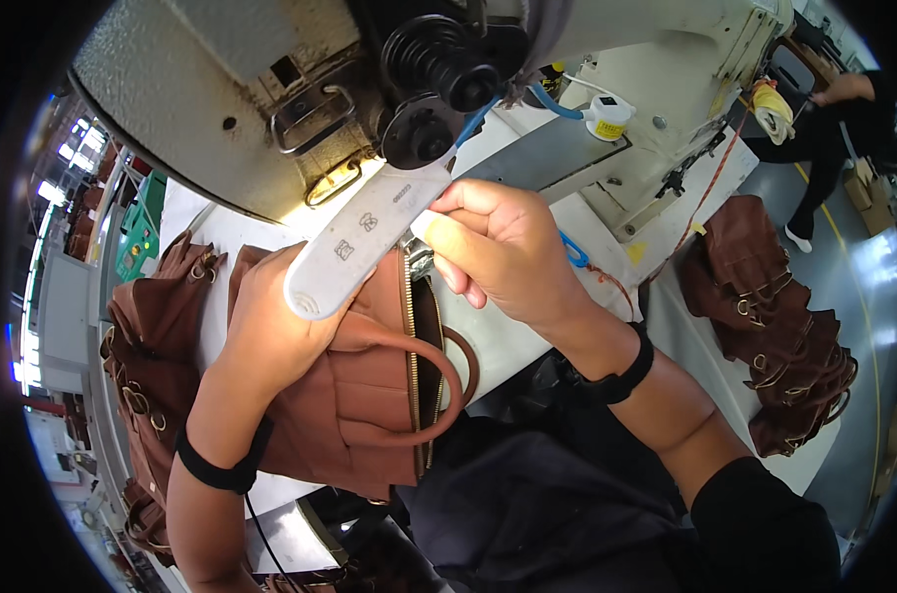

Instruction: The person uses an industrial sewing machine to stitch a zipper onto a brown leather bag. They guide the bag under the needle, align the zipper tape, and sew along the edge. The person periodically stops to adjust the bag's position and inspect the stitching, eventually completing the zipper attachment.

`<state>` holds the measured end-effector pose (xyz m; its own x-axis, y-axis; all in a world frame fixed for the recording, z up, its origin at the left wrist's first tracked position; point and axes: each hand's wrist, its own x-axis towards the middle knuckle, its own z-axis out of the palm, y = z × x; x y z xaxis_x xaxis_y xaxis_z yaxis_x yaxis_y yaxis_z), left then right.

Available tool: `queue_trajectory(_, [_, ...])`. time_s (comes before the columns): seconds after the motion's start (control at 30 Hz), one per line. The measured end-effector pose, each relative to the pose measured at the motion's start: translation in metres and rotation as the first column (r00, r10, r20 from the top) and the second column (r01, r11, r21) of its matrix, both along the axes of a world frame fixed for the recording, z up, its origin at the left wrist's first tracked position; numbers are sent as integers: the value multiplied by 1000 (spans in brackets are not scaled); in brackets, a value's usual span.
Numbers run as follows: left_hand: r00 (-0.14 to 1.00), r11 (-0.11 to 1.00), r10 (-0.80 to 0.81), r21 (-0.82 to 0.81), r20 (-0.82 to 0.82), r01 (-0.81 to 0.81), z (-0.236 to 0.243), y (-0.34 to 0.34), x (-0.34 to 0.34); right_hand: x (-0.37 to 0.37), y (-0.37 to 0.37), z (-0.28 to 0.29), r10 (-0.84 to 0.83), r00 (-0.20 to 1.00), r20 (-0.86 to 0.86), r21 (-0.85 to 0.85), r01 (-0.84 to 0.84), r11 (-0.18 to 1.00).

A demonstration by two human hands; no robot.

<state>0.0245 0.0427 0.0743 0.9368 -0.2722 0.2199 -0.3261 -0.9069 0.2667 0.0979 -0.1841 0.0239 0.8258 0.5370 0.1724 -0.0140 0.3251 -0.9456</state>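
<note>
One white tabletop [508, 346]: it carries the work; its bare parts show around the middle bag.
Sewing machine [211, 89]: its pale head stands over the far side, with a light glowing beneath it.
Piled brown bags [765, 336]: they lie at the right, well apart from the hands.
Middle bag [310, 425]: it lies just before the machine head, its mouth and two handles [452, 388] turned to the right. The step in hand, I judge, is holding and adjusting it there.
Left hand [275, 321]: it rests upon the bag; its fingers are hidden, so I cannot tell if they grasp.
Right hand [503, 242]: thumb and fingers are curled together; whether something is pinched, I cannot tell. The next move seems to call for fine fingers and for steady leather.
Light-grey bar [354, 252]: it slants above the left hand.
Brass zip [409, 306]: it is open along the mouth.
</note>
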Motion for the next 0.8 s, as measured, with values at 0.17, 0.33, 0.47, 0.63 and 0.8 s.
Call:
queue_trajectory(0.17, [927, 947, 182, -195, -327, -254, 14, -27, -14, -4, 2, -3, -44, 998, 56, -96, 49, 994])
queue_trajectory(0.33, [919, 960, 177, -142, -353, -240, 11, -35, -18, -2, 0, -2, -40, 997, 63, -116, 47, 992])
queue_trajectory(0.47, [918, 908, 101, -342, -383, -242, 1, -34, -12, -7, -9, -18, -128, 988, 86, 18, 127, 992])
queue_trajectory(0.63, [806, 609, 79, -612, -586, -505, -13, -22, -4, -39, -45, -57, -58, 943, -326, 50, 79, 996])
queue_trajectory(0.8, [824, 527, 76, -679, -561, -511, -21, -14, 2, -60, -42, -59, 76, 914, -399, 161, -12, 987])
